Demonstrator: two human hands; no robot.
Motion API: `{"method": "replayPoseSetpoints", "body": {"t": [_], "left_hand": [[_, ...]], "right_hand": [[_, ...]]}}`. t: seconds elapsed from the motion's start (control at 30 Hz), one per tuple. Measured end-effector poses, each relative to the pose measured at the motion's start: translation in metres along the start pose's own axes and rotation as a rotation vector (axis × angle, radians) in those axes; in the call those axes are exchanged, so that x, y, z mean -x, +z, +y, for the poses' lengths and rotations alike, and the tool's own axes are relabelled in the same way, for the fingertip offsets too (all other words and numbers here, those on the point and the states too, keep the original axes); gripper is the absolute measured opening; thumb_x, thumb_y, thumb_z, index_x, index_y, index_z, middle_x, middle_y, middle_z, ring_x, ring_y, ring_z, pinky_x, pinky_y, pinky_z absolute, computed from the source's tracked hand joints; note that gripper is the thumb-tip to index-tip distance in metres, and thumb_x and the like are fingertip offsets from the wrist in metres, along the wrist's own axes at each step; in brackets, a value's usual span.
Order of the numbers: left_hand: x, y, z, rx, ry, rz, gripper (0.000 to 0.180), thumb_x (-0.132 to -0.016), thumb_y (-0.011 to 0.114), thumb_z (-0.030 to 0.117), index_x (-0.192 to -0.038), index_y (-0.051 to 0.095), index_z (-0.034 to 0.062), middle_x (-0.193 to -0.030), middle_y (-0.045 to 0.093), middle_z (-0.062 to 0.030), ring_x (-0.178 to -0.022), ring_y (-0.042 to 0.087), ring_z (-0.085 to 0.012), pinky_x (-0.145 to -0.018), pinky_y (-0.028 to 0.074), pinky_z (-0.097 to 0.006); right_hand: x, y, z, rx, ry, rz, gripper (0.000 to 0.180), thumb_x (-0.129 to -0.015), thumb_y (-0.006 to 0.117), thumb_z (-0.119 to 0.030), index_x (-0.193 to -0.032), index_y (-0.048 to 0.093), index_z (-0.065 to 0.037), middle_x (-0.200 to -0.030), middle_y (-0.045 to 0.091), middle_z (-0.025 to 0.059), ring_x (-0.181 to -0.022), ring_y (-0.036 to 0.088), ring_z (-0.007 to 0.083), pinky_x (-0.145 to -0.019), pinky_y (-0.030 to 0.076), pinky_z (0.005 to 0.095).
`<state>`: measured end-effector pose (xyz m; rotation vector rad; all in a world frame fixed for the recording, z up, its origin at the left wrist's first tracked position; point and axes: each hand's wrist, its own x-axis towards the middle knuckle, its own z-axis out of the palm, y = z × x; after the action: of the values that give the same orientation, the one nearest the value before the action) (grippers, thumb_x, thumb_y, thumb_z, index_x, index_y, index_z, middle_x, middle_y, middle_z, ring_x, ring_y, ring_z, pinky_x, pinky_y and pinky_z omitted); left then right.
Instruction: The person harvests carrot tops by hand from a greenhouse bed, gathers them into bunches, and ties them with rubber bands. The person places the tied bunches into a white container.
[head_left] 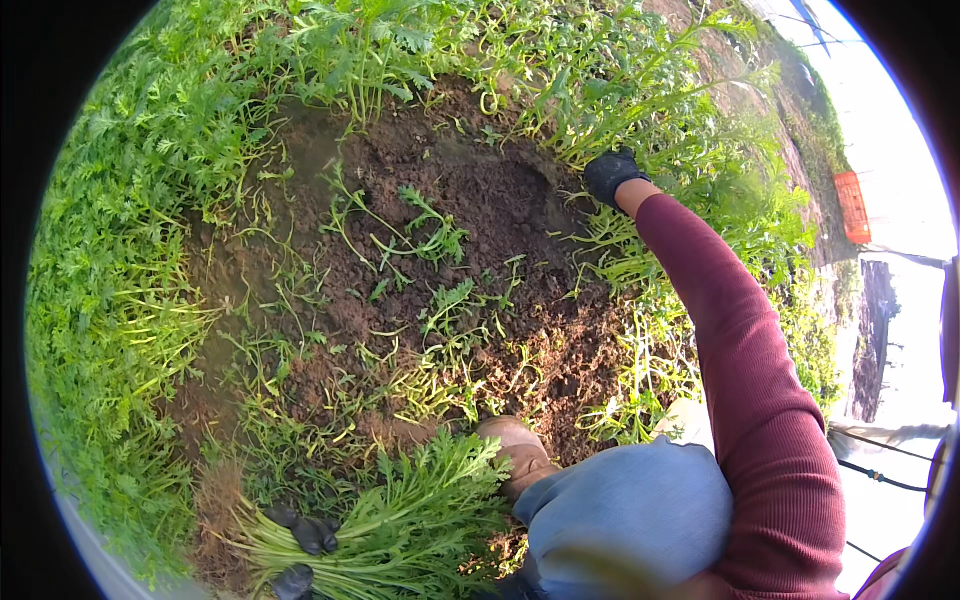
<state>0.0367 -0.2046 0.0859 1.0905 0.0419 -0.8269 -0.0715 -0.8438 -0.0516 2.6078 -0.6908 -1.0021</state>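
Note:
My left hand [312, 535], in a dark glove, is closed around a bunch of leafy greens [420, 510] with deeply cut leaves. Pale stems and brownish roots stick out on the bunch's left side, and the leaves spread right toward my boot. Stretched far forward from a maroon sleeve [740, 330], my right hand [612, 175], also in a dark glove, closes at the base of standing greens [640, 110]. Its fingers are mostly turned away, and the stems rise from just beyond them.
Brown soil [490, 200] strewn with loose sprigs [430, 235] lies between the hands. Dense greens [120, 230] grow along the left and far sides. My boot [515, 445] and bent knee [630, 510] are at the lower middle. An orange crate [852, 207] stands far right.

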Motion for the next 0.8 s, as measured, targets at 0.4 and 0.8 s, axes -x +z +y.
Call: {"method": "replayPoseSetpoints", "body": {"t": [0.4, 0.8], "left_hand": [[-0.005, 0.001, -0.004, 0.007, 0.001, -0.058, 0.067, -0.065, 0.075, 0.019, -0.118, 0.038, 0.006, -0.076, 0.049, -0.0015, -0.074, 0.047, -0.0178, -0.085, 0.038, -0.035], [-0.007, 0.005, -0.01, 0.013, -0.007, -0.117, 0.068, -0.064, 0.076, 0.02, -0.118, 0.037, 0.0062, -0.076, 0.049, -0.0014, -0.073, 0.047, -0.0178, -0.083, 0.038, -0.035]], "right_hand": [[0.025, 0.048, -0.011, -0.036, -0.012, -0.331, 0.04, -0.08, 0.06, -0.027, -0.114, 0.056, -0.008, -0.114, 0.06, 0.0148, -0.099, 0.06, 0.0335, -0.082, 0.049, 0.0434], [0.045, 0.033, -0.025, 0.019, -0.144, -0.334, 0.03, -0.073, 0.06, -0.019, -0.101, 0.066, -0.009, -0.103, 0.065, 0.0131, -0.095, 0.063, 0.0306, -0.075, 0.051, 0.043]]}}
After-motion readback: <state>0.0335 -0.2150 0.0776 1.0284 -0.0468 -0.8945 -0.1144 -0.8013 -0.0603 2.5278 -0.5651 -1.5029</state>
